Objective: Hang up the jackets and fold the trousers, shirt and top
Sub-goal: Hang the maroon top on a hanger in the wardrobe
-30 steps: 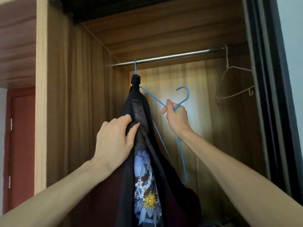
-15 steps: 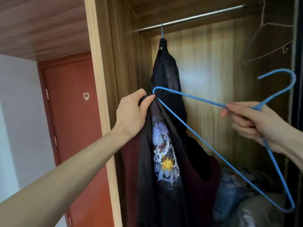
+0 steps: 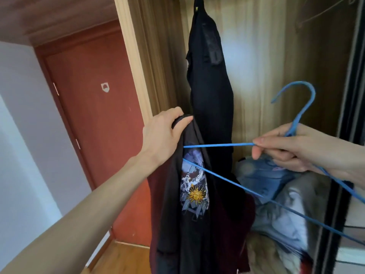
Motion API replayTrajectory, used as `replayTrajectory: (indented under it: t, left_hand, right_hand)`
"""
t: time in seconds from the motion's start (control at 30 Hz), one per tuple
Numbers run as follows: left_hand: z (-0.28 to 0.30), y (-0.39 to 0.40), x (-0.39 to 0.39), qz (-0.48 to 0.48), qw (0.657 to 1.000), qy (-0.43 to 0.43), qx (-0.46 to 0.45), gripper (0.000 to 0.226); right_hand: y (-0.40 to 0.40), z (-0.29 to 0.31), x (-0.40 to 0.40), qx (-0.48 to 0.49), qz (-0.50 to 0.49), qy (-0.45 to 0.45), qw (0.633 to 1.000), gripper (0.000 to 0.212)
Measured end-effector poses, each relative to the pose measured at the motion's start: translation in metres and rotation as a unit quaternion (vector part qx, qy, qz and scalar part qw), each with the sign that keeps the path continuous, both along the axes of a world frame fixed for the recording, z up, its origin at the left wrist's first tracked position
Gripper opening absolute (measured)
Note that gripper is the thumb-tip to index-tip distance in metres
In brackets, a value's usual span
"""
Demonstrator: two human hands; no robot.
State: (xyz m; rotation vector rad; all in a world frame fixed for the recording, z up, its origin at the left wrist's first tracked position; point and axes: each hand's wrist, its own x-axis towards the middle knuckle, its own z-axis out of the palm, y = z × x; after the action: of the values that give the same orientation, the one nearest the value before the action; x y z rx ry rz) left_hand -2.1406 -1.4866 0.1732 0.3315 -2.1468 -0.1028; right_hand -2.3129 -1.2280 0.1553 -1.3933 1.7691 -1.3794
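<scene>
Blue wire hanger (image 3: 292, 131) sits pinched at its neck in the right hand (image 3: 300, 149), one end poking into the black jacket (image 3: 185, 194) just below the left hand (image 3: 164, 133), which grips that jacket's collar. Beyond both hands a second dark jacket (image 3: 209, 86) hangs in the wardrobe (image 3: 150, 56).

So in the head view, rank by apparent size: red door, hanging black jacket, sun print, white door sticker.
1. red door
2. hanging black jacket; farther from the camera, so this order is unsure
3. sun print
4. white door sticker
</scene>
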Motion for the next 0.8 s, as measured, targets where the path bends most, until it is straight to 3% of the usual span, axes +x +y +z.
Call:
replayTrajectory:
  t: [0.33,0.5,0.63,0.8]
  left_hand:
    - [-0.026,0.056,0.019,0.056,0.991,0.004,-0.122,0.032]
    - [-0.030,0.064,0.035,0.006,0.981,-0.076,-0.176,0.034]
    - [-0.038,0.068,0.042,-0.086,0.976,-0.176,-0.091,0.038]
    - [-0.046,0.067,0.042,-0.054,0.955,-0.244,-0.158,0.048]
  right_hand:
    - [-0.053,-0.027,0.056,0.029,0.042,-0.010,0.999,0.033]
    - [-0.041,-0.039,0.053,-0.064,0.098,-0.044,0.992,0.036]
    - [-0.035,-0.052,0.048,-0.109,0.104,-0.073,0.986,0.036]
    - [-0.039,-0.071,0.044,-0.098,0.143,-0.101,0.980,0.036]
